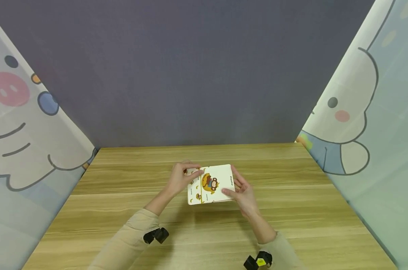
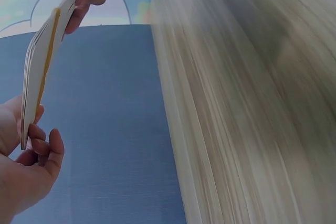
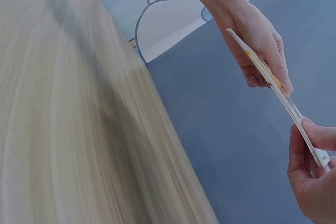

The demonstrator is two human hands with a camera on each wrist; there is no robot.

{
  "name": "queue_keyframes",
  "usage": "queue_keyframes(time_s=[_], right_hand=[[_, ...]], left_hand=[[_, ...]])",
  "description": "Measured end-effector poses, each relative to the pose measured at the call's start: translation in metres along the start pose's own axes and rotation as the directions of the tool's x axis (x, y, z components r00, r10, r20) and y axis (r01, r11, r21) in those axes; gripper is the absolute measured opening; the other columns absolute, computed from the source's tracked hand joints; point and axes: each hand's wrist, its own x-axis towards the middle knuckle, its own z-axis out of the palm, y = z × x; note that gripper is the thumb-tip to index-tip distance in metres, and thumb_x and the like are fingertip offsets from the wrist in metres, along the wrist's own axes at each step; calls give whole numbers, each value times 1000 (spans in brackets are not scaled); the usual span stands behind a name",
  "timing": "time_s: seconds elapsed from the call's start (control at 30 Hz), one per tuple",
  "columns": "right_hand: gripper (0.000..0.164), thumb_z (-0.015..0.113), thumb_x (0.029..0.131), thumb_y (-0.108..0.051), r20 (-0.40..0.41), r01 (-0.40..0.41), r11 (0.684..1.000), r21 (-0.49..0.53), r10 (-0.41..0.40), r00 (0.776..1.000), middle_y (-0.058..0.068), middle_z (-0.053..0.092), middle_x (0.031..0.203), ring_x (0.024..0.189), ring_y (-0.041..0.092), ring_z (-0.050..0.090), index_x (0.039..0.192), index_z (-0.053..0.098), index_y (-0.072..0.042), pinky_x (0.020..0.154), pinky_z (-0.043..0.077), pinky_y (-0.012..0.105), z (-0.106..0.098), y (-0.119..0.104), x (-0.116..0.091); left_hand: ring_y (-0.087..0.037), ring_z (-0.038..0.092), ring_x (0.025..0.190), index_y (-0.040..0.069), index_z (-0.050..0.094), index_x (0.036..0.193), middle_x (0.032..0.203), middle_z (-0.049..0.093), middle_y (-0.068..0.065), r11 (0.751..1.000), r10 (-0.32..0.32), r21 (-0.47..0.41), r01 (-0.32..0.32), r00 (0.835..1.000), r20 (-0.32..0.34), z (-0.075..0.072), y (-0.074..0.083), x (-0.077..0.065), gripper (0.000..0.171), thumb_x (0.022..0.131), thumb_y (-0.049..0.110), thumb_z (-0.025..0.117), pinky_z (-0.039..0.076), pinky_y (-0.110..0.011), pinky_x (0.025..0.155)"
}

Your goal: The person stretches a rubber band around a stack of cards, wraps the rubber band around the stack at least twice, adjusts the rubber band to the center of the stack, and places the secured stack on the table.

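Both hands hold a small white notebook [image 1: 225, 172] above the wooden table, its cover printed with a monkey, bananas and small lettering. A yellow elastic band [image 1: 201, 189] runs down the cover near its left side. My left hand [image 1: 179, 180] pinches the notebook's upper left part, fingertips right beside the band. On the right edge, my right hand [image 1: 246, 197] grips with the thumb on the cover and the fingers behind. Seen edge-on in the left wrist view, the notebook [image 2: 38, 72] shows several thin pages. The right wrist view shows the notebook [image 3: 294, 111] tilted.
The wood-grain table [image 1: 143, 165] extends around and below the hands. A dark grey panel [image 1: 197, 75] rises behind its far edge. Cartoon-printed curtains hang at both sides, the left curtain [image 1: 18, 150] and the right curtain [image 1: 389, 123]. Black wrist devices sit on both sleeves.
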Motion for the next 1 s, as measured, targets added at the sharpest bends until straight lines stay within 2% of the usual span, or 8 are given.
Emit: queue_keyframes(time_s=[0.17, 0.3, 0.47, 0.53, 0.6, 0.8, 0.83, 1.0], right_hand=[[79, 62, 72, 15, -11, -7, 1000, 15, 7, 1000, 22, 49, 117, 67, 13, 61, 136, 36, -22, 66, 51, 23, 0, 0, 0], [80, 63, 71, 15, -17, -7, 1000, 3, 7, 1000, 20, 42, 125, 55, 7, 53, 136, 35, -22, 63, 50, 19, -2, -1, 1], [80, 64, 71, 14, -16, 1, 1000, -19, -1, 1000, 14, 22, 140, 48, 2, 41, 137, 35, -21, 50, 42, 12, -4, -3, 0], [80, 65, 70, 14, -11, 3, 1000, -19, -4, 1000, 13, 22, 141, 47, 2, 39, 137, 35, -21, 47, 38, 12, -4, -3, 0], [81, 65, 70, 14, -9, 7, 1000, -18, -7, 1000, 14, 24, 140, 47, 2, 39, 136, 35, -20, 45, 36, 11, -4, -3, 0], [80, 66, 70, 13, 28, 24, 1000, -16, -24, 999, 22, 43, 124, 69, 11, 59, 137, 35, -19, 61, 50, 20, 0, -4, -2], [80, 66, 70, 14, 34, 23, 1000, -12, -22, 999, 23, 45, 121, 75, 15, 61, 136, 35, -19, 65, 51, 23, 1, -3, -2], [78, 63, 72, 15, 22, 5, 1000, 0, -5, 1000, 23, 49, 116, 74, 17, 62, 136, 37, -22, 63, 51, 22, 4, -1, -2]], left_hand=[[-19, 38, 59, 3, 70, 93, 73, 58, -1, 1000, 28, -1, -28, 1000, -1, -1, -1, 0, 19, 78, 14, 68, 31, -21, 52], [-21, 45, 60, 4, 68, 97, 78, 62, -3, 999, 40, -27, -39, 999, 23, -6, -1, 1, 20, 81, 16, 65, 38, -21, 52], [-13, 56, 65, 4, 68, 95, 89, 66, -4, 998, -6, -69, 9, 999, 49, -12, 0, 2, 17, 82, 15, 65, 48, -25, 56], [-11, 56, 66, 3, 69, 93, 89, 66, -5, 996, -32, -83, 37, 998, 62, -13, 1, 2, 17, 81, 14, 65, 48, -25, 58], [-10, 56, 65, 3, 69, 93, 90, 66, -6, 994, -54, -90, 61, 996, 73, -13, 1, 2, 17, 80, 14, 66, 48, -24, 57], [-12, 55, 65, 4, 70, 94, 95, 65, -7, 997, -38, -68, 45, 995, 92, -7, 1, 2, 20, 80, 18, 67, 44, -22, 46], [-12, 56, 68, 5, 70, 95, 95, 65, -6, 998, -28, -61, 34, 995, 97, -6, 1, 2, 20, 80, 18, 67, 46, -23, 50], [-17, 58, 87, 5, 69, 97, 94, 65, -5, 999, 6, -46, -1, 995, 98, -3, 1, 3, 20, 81, 17, 66, 47, -36, 79]])
